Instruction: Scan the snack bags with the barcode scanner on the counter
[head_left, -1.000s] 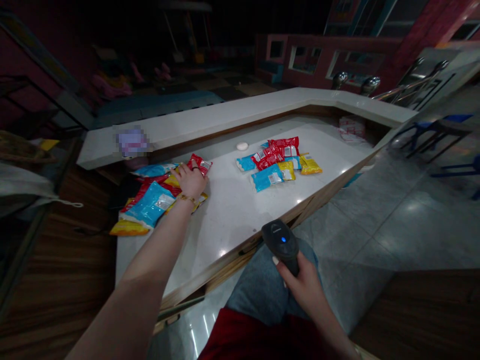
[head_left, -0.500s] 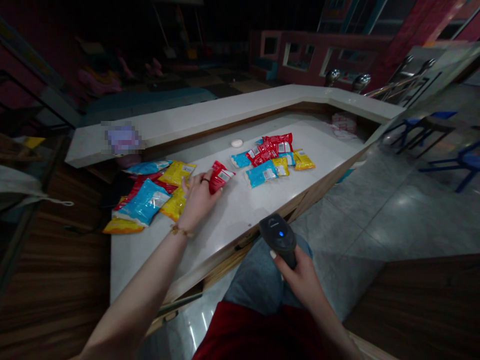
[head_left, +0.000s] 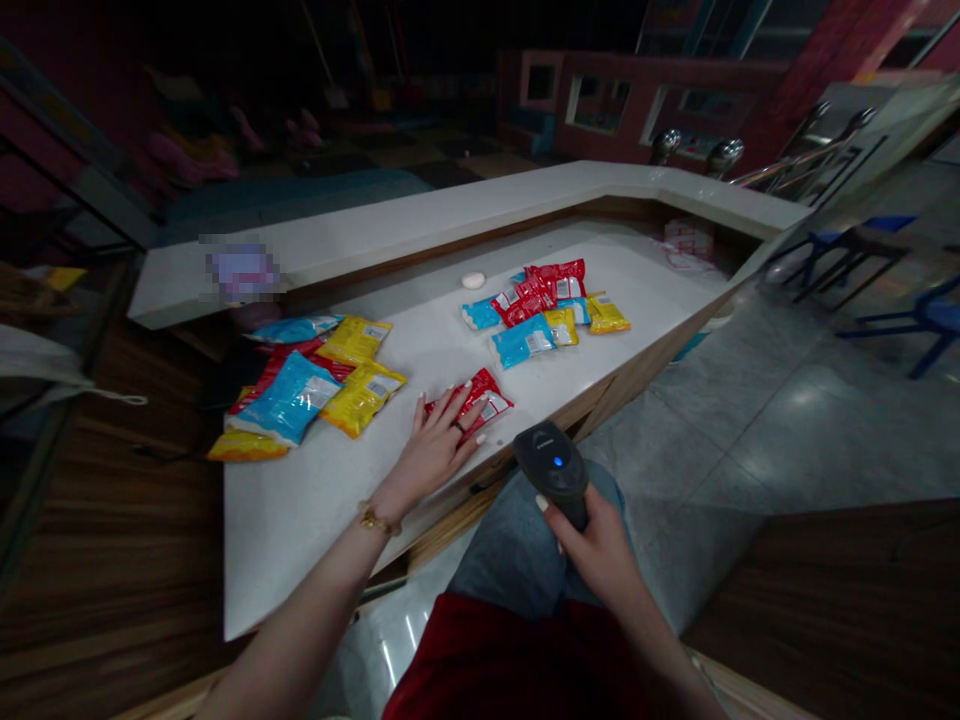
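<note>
My left hand (head_left: pixel 442 435) lies with its fingers spread over a red snack packet (head_left: pixel 491 398) close to the front edge of the white counter (head_left: pixel 300 540). The packet's white barcode label faces up beside my fingers. In my right hand (head_left: pixel 600 535) is a black barcode scanner (head_left: pixel 553 462) with a blue light glowing on top, its head just off the counter's edge near the red packet. To the left lies a pile of blue, yellow and red packets, with a yellow packet (head_left: pixel 364 397) nearest my left hand. A second group with a blue packet (head_left: pixel 523 341) lies farther right.
A raised white ledge (head_left: pixel 450 212) runs along the counter's back. A small white rounded object (head_left: pixel 472 281) sits behind the packets. A plastic bag (head_left: pixel 688 243) rests at the far right end. Blue stools (head_left: pixel 937 320) stand on the tiled floor to the right.
My left hand has moved right and toward me with the red packet, away from the left pile. It has gone from gripping the packet to lying spread on it. The scanner has barely moved.
</note>
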